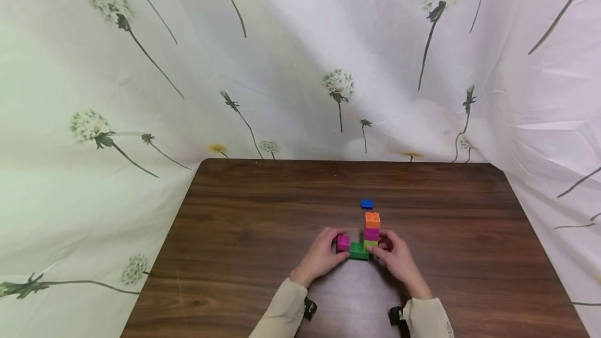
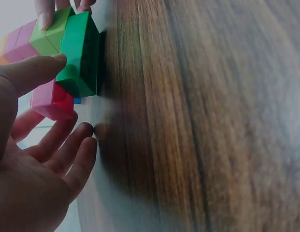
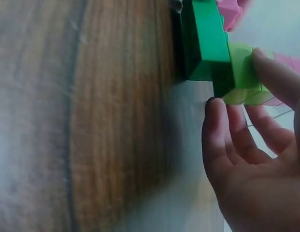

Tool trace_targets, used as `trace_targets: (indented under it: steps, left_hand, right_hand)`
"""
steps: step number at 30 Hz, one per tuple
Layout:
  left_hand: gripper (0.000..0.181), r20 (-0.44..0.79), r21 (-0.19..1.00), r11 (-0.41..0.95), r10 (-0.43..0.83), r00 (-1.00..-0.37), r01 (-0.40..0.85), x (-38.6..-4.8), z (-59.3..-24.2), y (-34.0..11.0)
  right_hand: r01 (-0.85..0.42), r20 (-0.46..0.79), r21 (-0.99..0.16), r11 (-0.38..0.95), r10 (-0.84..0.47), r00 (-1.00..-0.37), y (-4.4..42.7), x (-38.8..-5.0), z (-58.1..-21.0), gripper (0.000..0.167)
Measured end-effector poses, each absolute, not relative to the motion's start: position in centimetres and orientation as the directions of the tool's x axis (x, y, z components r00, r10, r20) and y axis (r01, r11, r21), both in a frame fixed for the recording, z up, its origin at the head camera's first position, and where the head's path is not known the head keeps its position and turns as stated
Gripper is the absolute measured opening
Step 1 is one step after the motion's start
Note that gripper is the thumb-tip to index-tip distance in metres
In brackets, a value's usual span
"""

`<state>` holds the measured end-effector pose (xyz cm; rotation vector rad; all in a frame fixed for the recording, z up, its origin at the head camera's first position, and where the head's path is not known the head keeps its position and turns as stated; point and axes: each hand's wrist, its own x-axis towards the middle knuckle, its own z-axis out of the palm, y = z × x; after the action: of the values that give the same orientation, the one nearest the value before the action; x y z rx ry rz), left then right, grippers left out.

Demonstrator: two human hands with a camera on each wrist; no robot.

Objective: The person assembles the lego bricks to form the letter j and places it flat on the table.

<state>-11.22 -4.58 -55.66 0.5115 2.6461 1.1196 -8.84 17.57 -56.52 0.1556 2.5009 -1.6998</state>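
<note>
A green brick (image 1: pixel 359 253) lies on the table between my hands. At its left end a magenta brick (image 1: pixel 344 243) sticks out past the edge. Its right end carries a stack: lime green (image 1: pixel 372 243), magenta, then an orange brick (image 1: pixel 372 220) on top. My left hand (image 1: pixel 321 258) curls around the left end, fingers behind the magenta brick; in the left wrist view the thumb touches the green brick (image 2: pixel 82 58). With thumb in front and fingers behind, my right hand (image 1: pixel 398 258) pinches the lime part (image 3: pixel 244 67). Its fingertips are partly hidden in the head view.
A small blue brick (image 1: pixel 367 204) lies behind the stack. The dark wooden table (image 1: pixel 263 207) ends at a pale curtain (image 1: pixel 291 67) with dandelion prints, which hangs behind and along both sides.
</note>
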Motion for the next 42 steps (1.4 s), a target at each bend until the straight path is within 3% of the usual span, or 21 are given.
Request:
trace_targets:
  steps: [15, 25, 42]
  left_hand:
    - [0.064, -0.110, 0.692, 0.674, 0.452, -0.885, 0.258, -10.67, -55.21, -4.33]
    - [0.048, -0.110, 0.640, 0.713, 0.453, -0.885, 0.285, -10.53, -55.24, -4.18]
    - [0.047, -0.081, 0.626, 0.703, 0.489, -0.868, 0.338, -10.92, -55.02, -4.28]
  right_hand:
    - [0.309, -0.325, -0.900, 0.308, -0.003, -0.946, 18.30, -9.66, -56.77, 0.046]
    - [0.325, -0.347, -0.894, 0.307, -0.016, -0.938, 17.86, -9.57, -56.61, 0.036]
    - [0.344, -0.352, -0.845, 0.409, 0.060, -0.934, 17.38, -9.38, -55.95, 0.032]
